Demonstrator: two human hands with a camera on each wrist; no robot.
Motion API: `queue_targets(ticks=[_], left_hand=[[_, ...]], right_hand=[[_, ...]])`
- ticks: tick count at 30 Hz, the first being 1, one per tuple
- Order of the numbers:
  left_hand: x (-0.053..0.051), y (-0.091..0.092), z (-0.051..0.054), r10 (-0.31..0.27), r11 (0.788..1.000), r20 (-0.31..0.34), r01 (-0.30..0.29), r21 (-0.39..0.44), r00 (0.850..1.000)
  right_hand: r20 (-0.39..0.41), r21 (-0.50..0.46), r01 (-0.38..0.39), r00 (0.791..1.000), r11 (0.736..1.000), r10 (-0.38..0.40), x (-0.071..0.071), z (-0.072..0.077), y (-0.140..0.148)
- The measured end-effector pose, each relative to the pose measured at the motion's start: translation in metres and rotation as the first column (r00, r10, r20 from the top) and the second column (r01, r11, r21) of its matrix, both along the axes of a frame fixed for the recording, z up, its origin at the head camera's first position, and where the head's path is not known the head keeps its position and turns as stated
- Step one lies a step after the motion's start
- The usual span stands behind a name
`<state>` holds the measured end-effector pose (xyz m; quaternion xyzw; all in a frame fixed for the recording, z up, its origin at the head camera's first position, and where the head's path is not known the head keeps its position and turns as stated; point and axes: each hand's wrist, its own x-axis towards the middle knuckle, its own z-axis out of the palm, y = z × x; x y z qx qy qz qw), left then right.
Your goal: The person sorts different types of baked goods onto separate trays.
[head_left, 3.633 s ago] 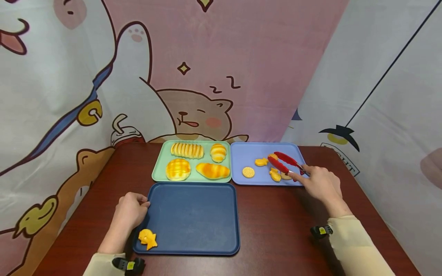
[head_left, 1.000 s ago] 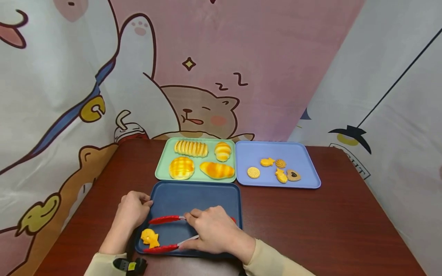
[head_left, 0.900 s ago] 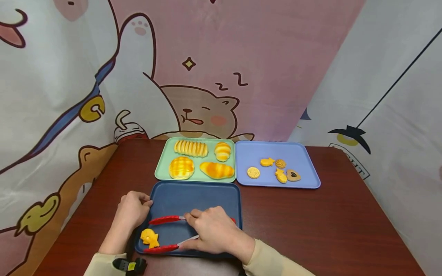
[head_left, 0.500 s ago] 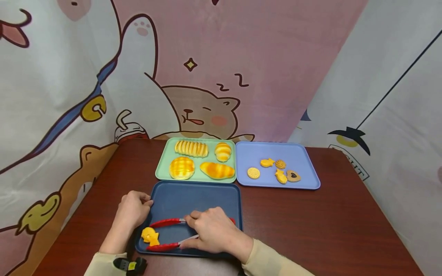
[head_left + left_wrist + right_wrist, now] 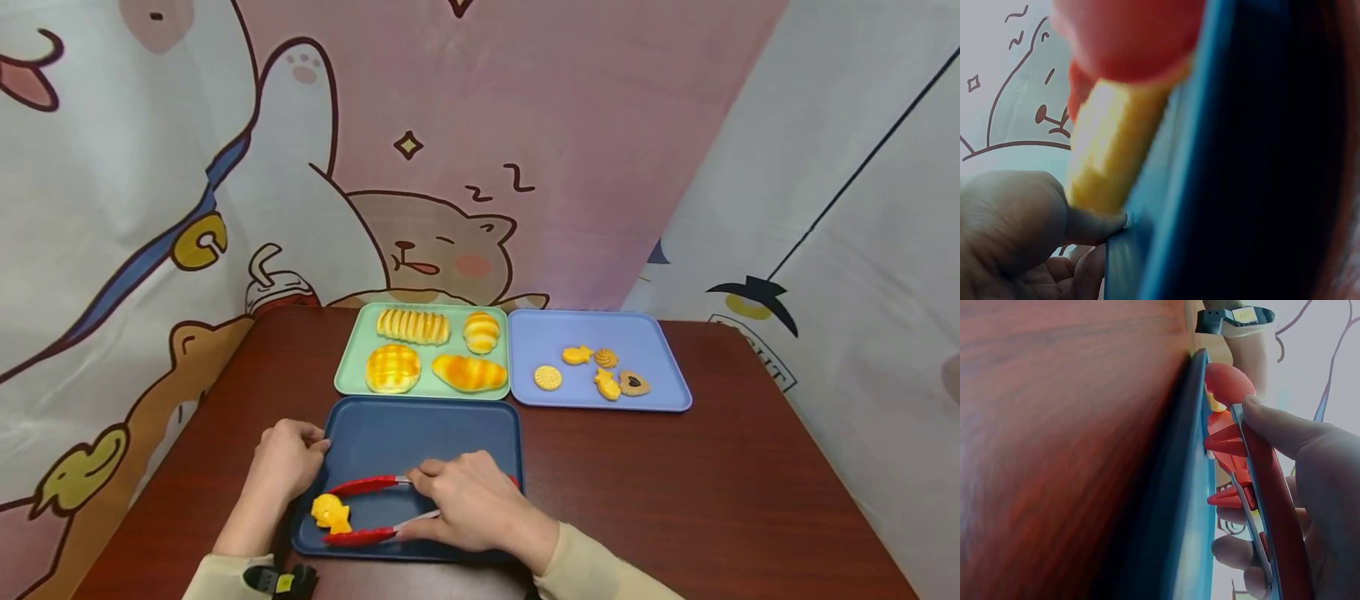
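A dark blue tray (image 5: pixel 427 433) lies at the front, with a yellow fish-shaped biscuit (image 5: pixel 330 512) in its near left corner. My left hand (image 5: pixel 285 458) pinches the tray's left edge, thumb on the rim in the left wrist view. In my right hand (image 5: pixel 480 504) I grip red-tipped tongs (image 5: pixel 363 536), low over the tray. Their two tips stand apart on either side of the fish biscuit; whether they touch it I cannot tell. The right wrist view shows my thumb on one arm of the tongs (image 5: pixel 1272 506) and fingers round the other side.
A green tray (image 5: pixel 352 367) behind holds several toy breads. Beside it, a lavender tray (image 5: pixel 667 367) holds a round biscuit (image 5: pixel 547 377), a heart-shaped biscuit (image 5: pixel 634 383), a swirl biscuit (image 5: pixel 606 358) and two fish biscuits (image 5: pixel 577 355). A printed cloth hangs behind the brown table (image 5: pixel 637 492).
The tongs have come from the lavender tray to the fish biscuit in the dark blue tray. Lately their tips have drawn closer together around it. My left hand stays at the tray's edge.
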<state>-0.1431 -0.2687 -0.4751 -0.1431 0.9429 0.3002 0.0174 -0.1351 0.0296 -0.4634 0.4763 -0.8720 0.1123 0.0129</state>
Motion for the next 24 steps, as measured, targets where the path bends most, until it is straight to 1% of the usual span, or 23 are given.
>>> queue_targets(ticks=[3, 6, 15, 20, 24], left_hand=[[0.001, 0.000, 0.000, 0.000, 1.000, -0.001, 0.000, -0.003, 1.000], [0.001, 0.000, 0.000, 0.001, 1.000, -0.001, -0.001, -0.005, 1.000], [0.000, 0.000, 0.000, -0.009, 1.000, -0.033, 0.008, -0.019, 0.999], [0.000, -0.001, -0.001, -0.009, 1.000, -0.031, 0.009, -0.015, 0.999], [0.000, -0.001, -0.001, -0.008, 1.000, -0.029, 0.007, -0.014, 1.000]], right_hand=[[0.003, -0.017, 0.009, 1.000, 1.000, -0.009, -0.001, 0.002, 0.008], [0.011, -0.030, 0.036, 0.999, 0.999, -0.036, -0.003, 0.005, 0.018], [-0.011, -0.074, 0.155, 0.988, 0.985, -0.157, -0.014, 0.017, 0.050], [-0.051, -0.125, 0.206, 0.975, 0.970, -0.214, -0.022, 0.024, 0.067], [-0.109, -0.151, 0.234, 0.962, 0.960, -0.252, -0.028, 0.029, 0.081]])
